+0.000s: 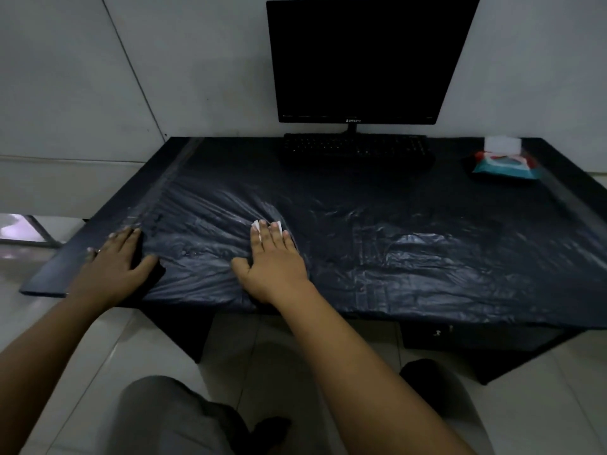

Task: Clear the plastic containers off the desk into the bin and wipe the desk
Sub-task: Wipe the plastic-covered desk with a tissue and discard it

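The worktop fills the middle of the view, covered in a crinkled black plastic sheet that catches the light in wrinkles across its near half. A strip of shiny tape runs along the sheet's left edge from far to near, and another along the right edge. Behind the worktop stands a pale wall, and below it a pale tiled floor.

At the far side, right of centre, a dark monitor stands on its foot, its screen off. A black keyboard lies just in front of it, touching or nearly touching the foot.

Both bare forearms reach in from the near edge. The left hand lies flat near the worktop's near left corner, fingers straight and spread, pressing down on the sheet beside the tape. The right hand lies flat near the middle of the near half, fingers straight, pressing a white wipe onto the sheet; only small bits of the wipe show past the fingertips. The sheet bunches into folds round this hand.

At the far right corner lies a teal and red wipe pack, its white flap lifted open.

No plastic containers show on the worktop, and no bin is in view.
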